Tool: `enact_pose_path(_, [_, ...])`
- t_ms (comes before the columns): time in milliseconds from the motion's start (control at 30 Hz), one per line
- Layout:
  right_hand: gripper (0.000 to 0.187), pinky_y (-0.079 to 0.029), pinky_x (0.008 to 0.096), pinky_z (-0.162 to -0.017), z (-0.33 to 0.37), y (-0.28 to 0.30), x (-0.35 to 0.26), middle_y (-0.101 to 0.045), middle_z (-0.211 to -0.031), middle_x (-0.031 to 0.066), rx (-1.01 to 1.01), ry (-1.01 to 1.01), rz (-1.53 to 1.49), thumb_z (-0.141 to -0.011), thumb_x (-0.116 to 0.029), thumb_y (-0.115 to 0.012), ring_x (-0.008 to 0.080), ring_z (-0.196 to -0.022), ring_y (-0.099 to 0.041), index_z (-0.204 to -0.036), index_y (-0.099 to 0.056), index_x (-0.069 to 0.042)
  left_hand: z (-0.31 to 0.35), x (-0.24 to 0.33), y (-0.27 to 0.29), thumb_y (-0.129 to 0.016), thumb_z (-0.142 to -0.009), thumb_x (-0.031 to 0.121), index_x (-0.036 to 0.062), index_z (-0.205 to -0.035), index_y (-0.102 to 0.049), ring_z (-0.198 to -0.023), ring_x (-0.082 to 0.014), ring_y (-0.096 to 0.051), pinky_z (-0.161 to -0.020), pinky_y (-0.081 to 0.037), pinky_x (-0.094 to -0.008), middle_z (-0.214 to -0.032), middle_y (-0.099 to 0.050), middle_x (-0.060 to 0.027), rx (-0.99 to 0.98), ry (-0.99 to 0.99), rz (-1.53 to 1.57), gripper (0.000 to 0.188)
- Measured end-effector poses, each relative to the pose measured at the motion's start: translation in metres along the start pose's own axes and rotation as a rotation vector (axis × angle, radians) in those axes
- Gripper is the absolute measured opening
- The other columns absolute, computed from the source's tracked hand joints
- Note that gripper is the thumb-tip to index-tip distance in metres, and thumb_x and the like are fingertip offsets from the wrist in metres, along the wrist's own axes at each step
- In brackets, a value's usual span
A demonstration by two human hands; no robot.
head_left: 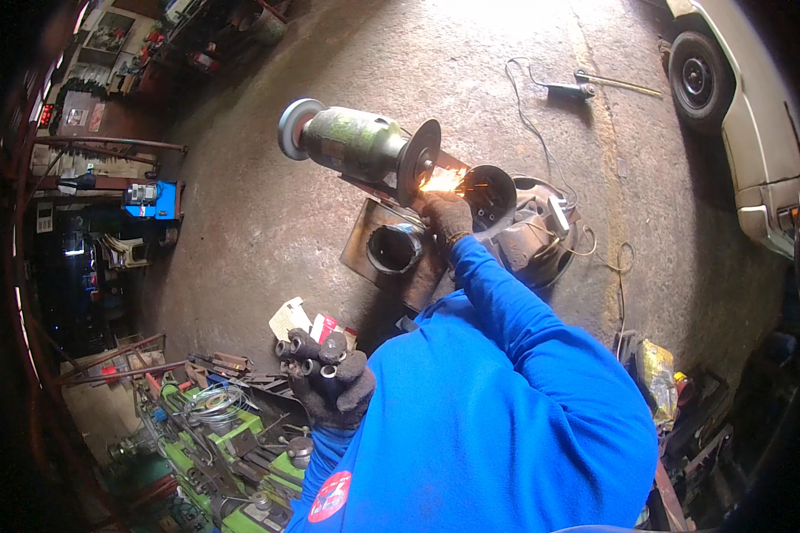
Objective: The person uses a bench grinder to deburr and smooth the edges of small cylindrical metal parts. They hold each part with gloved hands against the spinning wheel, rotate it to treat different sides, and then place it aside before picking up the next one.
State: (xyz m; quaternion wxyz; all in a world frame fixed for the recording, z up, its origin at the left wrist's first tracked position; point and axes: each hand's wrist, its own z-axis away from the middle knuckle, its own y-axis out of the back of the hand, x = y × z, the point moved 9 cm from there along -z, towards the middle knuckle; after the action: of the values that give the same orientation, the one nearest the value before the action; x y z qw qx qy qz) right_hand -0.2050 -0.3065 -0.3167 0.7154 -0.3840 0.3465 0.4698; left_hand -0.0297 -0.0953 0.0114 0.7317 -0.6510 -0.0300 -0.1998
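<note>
My left hand (347, 395), in a dark work glove, is closed around several short metal tubes (308, 366) whose open ends show between the fingers. In a brown glove, my right hand (449, 216) is closed close to the dark disc (420, 162) on the right end of a bench grinder (354, 140). Bright sparks (443, 181) fly off just above its fingers. Whatever it presses to the disc is hidden by the glove and glare. Beside the right hand sits a round metal container (504, 206) with small pieces inside.
Below the grinder is a rusty metal stand with a round pipe opening (393, 249). A wheel rim (542, 240) with cable lies right of the container. An angle grinder (571, 91) lies on the floor near a parked vehicle (764, 133). A green machine (227, 435) stands at lower left.
</note>
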Motion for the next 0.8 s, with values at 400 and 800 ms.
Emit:
enact_pose_path(400, [0.027,-0.054,0.0295,-0.067,0.003,-0.001,0.007,-0.081,-0.096,0.0046,0.042,-0.122,-0.275,-0.098,-0.014,-0.081,0.0107,-0.076,-0.068,-0.123,-0.083,-0.002,-0.006,-0.002,-0.004,-0.070,-0.108,0.044,0.0396,-0.144,-0.070,-0.101,-0.0201,-0.063,-0.055,-0.053,-0.0237,-0.126,-0.066,-0.0038,-0.032,0.033,0.003,0.036])
enact_pose_path(800, [0.032,-0.060,0.0307,-0.071,0.041,0.002,-0.026,-0.080,-0.113,0.0138,-0.092,-0.160,-0.463,-0.104,-0.010,-0.072,0.0171,-0.079,-0.073,-0.134,-0.073,0.001,0.000,-0.003,0.001,-0.070,-0.109,0.042,0.0384,-0.144,-0.070,-0.102,-0.0194,-0.061,-0.058,-0.054,-0.0245,-0.130,-0.064,-0.0067,-0.073,0.050,0.055,0.035])
